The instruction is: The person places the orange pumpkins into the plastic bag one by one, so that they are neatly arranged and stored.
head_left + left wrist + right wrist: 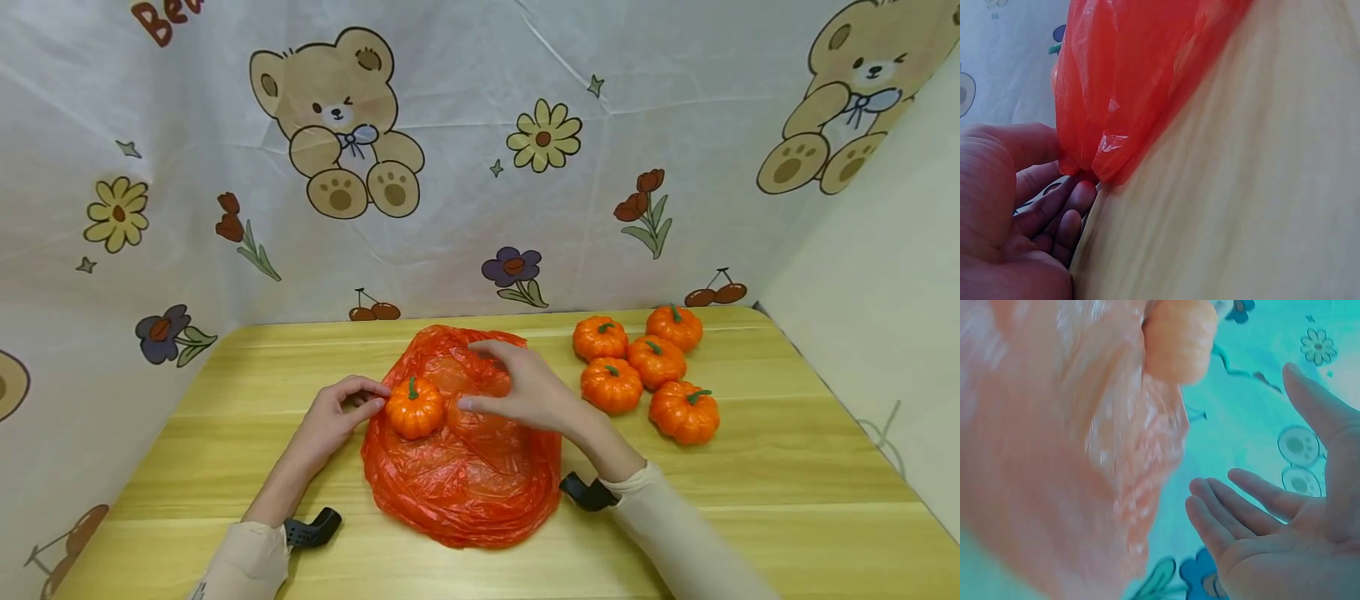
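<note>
In the head view, one orange pumpkin (415,408) sits on the crumpled red bag (465,525), toward its ten o'clock side. The left hand (330,421) pinches the bag's ten o'clock edge, beside that pumpkin. The right hand (521,392) hangs over the bag's one o'clock part, thumb and fingers apart, holding nothing. Five more pumpkins (656,362) cluster on the worktop (765,467) at two o'clock from the bag.

In the left wrist view, the hand lies at eight o'clock, fingertips at the bag's lower edge.

In the right wrist view, the hand is at four o'clock, the bag at nine.
</note>
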